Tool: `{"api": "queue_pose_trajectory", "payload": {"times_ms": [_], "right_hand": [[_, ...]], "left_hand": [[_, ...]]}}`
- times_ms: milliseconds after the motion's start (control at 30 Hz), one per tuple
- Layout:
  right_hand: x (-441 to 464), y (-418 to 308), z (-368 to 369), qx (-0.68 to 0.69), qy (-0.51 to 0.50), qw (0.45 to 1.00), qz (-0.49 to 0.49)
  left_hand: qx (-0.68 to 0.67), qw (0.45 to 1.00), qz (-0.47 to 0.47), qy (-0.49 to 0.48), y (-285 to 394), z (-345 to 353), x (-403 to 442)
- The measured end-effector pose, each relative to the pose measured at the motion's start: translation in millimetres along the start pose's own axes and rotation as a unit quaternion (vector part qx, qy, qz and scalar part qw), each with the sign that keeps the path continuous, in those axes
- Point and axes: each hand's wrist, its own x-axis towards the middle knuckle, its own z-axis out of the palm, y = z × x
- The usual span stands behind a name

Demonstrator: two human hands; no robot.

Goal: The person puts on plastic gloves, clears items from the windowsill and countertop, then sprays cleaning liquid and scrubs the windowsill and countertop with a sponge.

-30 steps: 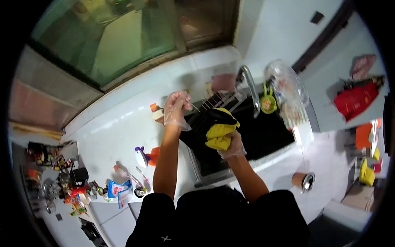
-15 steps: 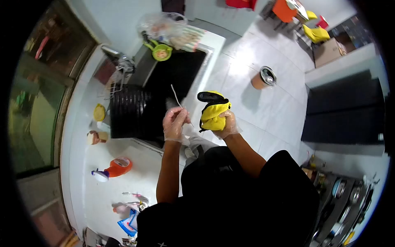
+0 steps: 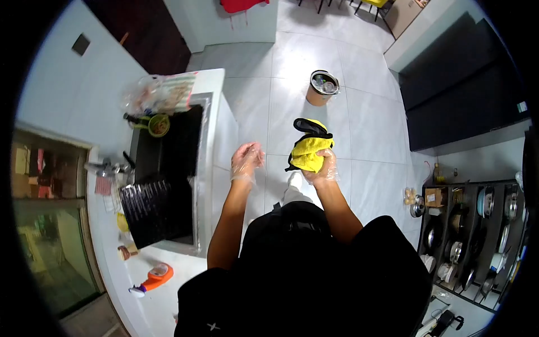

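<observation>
My right hand, in a clear plastic glove, grips a bunched yellow cloth with black edging. A folded loop of its black trim sticks up at the top. To the left, apart from the cloth, is my left hand, also in a clear glove. Its fingers are curled together, and whatever they may hold is hidden. Beyond both hands, a brown bin with a dark rim stands on the tiled floor, with clear plastic-looking rubbish inside.
At left is a counter with a sink and a black ribbed rack or tray. A green strainer, plastic bags and an orange spray bottle lie along it. Shelves of pans stand at right.
My view has turned away from the sink toward the floor and bin. The thin white strip in my left hand no longer shows. My right hand still holds the cloth.
</observation>
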Motion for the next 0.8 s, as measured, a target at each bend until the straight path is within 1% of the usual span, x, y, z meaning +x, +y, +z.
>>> {"api": "queue_pose_trajectory", "payload": {"times_ms": [67,100,200,267,333,367,400,433,500,533,567,600,633,667,700,767,800], "right_hand": [[15,-46,-20,0.023,-0.024,0.999,-0.028],[19,-67,-27,0.028,-0.013,0.999,-0.040],[34,-124,-51,0.050,-0.008,0.996,-0.073],[45,-170,-57,0.036,-0.004,0.996,-0.081],[58,-205,-61,0.043,0.005,0.995,-0.085],[64,-202,-77,0.049,-0.006,0.994,-0.096],[69,-215,-77,0.047,-0.006,0.993,-0.107],[83,-230,-79,0.055,-0.002,0.991,-0.119],[100,-255,-78,0.068,0.040,0.990,-0.120],[110,-268,-76,0.076,0.061,0.988,-0.119],[123,-284,-72,0.077,0.069,0.987,-0.122],[130,-284,-86,0.084,0.053,0.987,-0.125],[141,-301,-78,0.082,0.052,0.987,-0.127],[156,-314,-76,0.080,0.050,0.987,-0.128],[175,-328,-76,0.082,0.071,0.986,-0.126],[212,-356,-66,0.083,0.113,0.982,-0.126],[231,-368,-67,0.084,0.107,0.982,-0.127]], "left_hand": [[-0.013,0.999,-0.024,-0.025,-22,57,40],[-0.028,0.996,-0.023,-0.077,-28,84,51],[0.017,0.985,-0.084,-0.148,-44,154,82],[0.051,0.980,-0.109,-0.160,-47,204,100],[0.079,0.975,-0.123,-0.168,-48,239,117],[0.099,0.973,-0.114,-0.174,-60,238,122],[0.111,0.971,-0.114,-0.181,-60,251,131],[0.110,0.970,-0.118,-0.183,-61,266,148],[0.107,0.968,-0.125,-0.189,-67,285,178],[0.109,0.970,-0.128,-0.177,-72,297,198],[0.112,0.971,-0.133,-0.163,-75,314,222],[0.123,0.973,-0.124,-0.152,-89,316,240],[0.136,0.973,-0.124,-0.138,-83,332,262],[0.151,0.973,-0.123,-0.122,-84,345,290],[0.165,0.973,-0.123,-0.105,-88,357,321],[0.190,0.969,-0.120,-0.101,-105,379,391],[0.201,0.967,-0.118,-0.099,-121,385,429]]}}
